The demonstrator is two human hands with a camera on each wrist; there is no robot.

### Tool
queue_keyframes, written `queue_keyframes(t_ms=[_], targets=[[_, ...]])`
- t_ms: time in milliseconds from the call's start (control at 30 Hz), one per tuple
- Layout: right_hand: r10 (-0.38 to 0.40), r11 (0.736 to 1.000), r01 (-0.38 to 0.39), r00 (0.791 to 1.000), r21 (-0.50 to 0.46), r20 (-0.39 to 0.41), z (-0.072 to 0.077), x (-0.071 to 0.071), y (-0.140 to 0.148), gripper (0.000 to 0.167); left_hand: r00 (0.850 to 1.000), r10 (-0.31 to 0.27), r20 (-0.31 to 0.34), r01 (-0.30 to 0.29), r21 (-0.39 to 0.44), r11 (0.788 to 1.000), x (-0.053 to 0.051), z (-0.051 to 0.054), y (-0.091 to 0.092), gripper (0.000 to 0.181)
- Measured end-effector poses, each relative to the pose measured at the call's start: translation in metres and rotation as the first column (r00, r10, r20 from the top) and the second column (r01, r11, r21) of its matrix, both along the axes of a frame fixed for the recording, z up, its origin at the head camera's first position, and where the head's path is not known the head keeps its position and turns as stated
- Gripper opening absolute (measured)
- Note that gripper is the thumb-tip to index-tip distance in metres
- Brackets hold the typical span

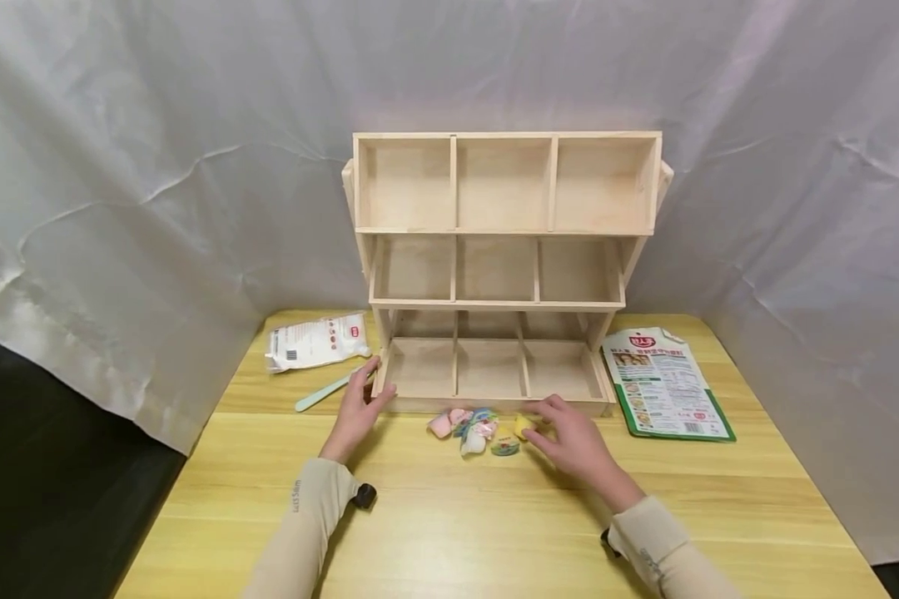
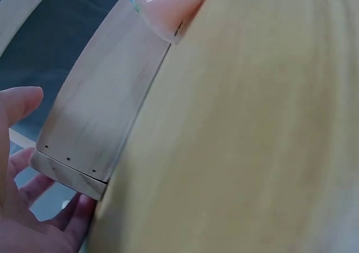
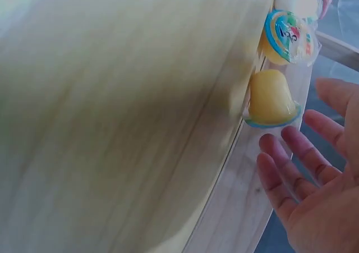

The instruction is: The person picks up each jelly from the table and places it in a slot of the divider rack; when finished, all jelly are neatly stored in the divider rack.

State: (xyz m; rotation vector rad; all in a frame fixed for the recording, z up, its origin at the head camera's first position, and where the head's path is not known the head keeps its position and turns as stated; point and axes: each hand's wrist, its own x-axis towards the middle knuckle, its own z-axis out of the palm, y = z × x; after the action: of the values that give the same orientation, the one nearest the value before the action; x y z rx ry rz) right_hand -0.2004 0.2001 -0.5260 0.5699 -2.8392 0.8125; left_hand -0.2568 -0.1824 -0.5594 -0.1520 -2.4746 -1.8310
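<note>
A three-tier wooden rack (image 1: 505, 235) with open compartments stands at the back of the table. My left hand (image 1: 357, 416), fingers loosely spread, touches the front left corner of its bottom tray (image 2: 106, 90). Small jelly cups lie in a row along the tray's front. Among them are a pink one (image 2: 168, 9), a yellow one with a printed lid (image 3: 289, 37) and a plain-sided yellow one (image 3: 271, 99) at the right end. Beside that last cup is my right hand (image 1: 573, 441), fingers extended and apart, with nothing held.
Left of the rack lie a white packet (image 1: 318, 341) and a pale green stick-like thing (image 1: 322, 393). A white and green printed pouch (image 1: 667, 383) lies flat on the right. Grey cloth (image 1: 157, 166) hangs behind and at both sides of the wooden table (image 1: 449, 516).
</note>
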Motion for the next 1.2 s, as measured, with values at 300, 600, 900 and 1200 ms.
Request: queue_keyframes(t_ms=[300,600,900,1200], targets=[[0.005,1.000,-0.006,1.000,0.023,0.026,-0.006,-0.003,-0.005,0.043,0.998,0.033,0.045,-0.035,0.033,0.999,0.004,-0.008,0.003,0.063],[0.020,1.000,-0.021,0.998,0.020,0.054,-0.010,-0.006,-0.006,0.043,0.997,0.072,0.035,-0.074,0.057,0.996,0.005,-0.014,0.003,0.059],[0.045,0.999,-0.045,0.994,0.001,0.098,-0.012,-0.010,0.000,0.047,0.998,0.065,0.016,-0.065,0.046,0.997,0.004,-0.018,0.004,0.059],[0.053,0.998,-0.051,0.990,-0.023,0.134,-0.013,-0.016,0.000,0.045,0.997,0.072,0.008,-0.072,0.042,0.997,0.005,-0.018,0.002,0.060]])
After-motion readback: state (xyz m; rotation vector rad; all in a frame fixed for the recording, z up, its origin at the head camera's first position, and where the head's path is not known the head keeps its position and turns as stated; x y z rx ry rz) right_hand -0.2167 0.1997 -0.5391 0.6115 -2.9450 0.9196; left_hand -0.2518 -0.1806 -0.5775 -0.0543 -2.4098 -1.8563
